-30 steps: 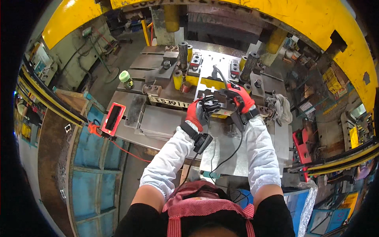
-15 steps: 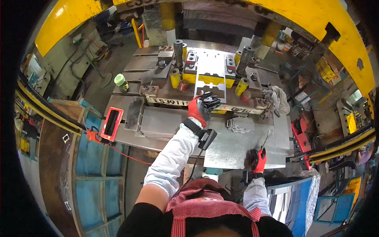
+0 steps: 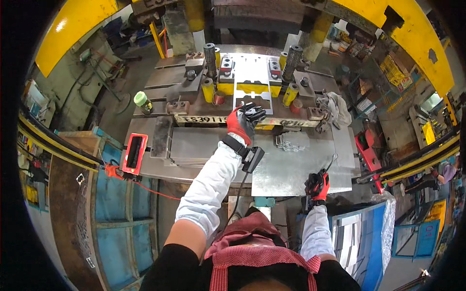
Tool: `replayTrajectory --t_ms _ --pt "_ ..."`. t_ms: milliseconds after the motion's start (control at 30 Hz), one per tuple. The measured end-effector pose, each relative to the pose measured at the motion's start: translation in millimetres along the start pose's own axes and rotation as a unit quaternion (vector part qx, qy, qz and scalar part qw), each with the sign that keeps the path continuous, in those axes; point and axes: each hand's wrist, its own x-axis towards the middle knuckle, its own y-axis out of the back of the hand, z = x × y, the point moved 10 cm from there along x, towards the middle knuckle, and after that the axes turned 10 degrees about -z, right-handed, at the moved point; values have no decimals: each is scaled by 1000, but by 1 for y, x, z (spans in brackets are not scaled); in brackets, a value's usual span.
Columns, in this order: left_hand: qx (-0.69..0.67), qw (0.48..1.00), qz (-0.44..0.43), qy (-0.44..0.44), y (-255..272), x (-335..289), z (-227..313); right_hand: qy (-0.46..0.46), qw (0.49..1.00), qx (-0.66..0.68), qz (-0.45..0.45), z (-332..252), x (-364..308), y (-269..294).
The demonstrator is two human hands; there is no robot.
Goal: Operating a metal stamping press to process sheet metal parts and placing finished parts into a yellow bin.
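My left hand [image 3: 245, 123], in a red and black glove, is at the near end of a shiny cut-out metal strip [image 3: 266, 101]. Its fingers stretch over the strip's lower edge, with small gaps between them. The strip lies in a press die [image 3: 189, 118] with upright guide posts and yellow cylinders. My right hand [image 3: 317, 185], gloved alike, is closed around a thin metal rod [image 3: 332, 163] above the near right of a flat metal sheet [image 3: 276, 177]. The rod points up and away; its gripped end is hidden.
Stacked flat plates [image 3: 194, 145] lie left of the sheet, and small metal pieces [image 3: 287, 141] lie on it. A grey rag [image 3: 335, 109] hangs at the die's right. A red-framed box [image 3: 135, 154] and a green-capped bottle [image 3: 141, 100] stand left. Yellow press framing [image 3: 73, 29] arches overhead.
The whole view has shifted slightly, so the bench appears higher in the picture. Both hands keep nearly the same places relative to the strip and the sheet.
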Motion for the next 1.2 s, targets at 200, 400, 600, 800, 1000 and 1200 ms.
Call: replayTrajectory --t_ms 200,400,600,800,1000,1200 --pt "-4 999 -30 27 3 8 -3 -20 999 49 -7 9 5 12" --pt "26 999 19 18 7 7 1 -8 997 75 -29 0 2 -9" --pt "20 999 -15 26 4 9 -2 19 998 62 20 6 8 18" --pt "59 998 -22 10 12 11 1 28 999 18 30 -11 -5 -5" --pt "-30 995 -92 35 2 13 -9 40 999 17 29 -18 -9 -14" --pt "-1 999 -16 39 16 12 -7 54 998 17 40 -13 -3 -3"
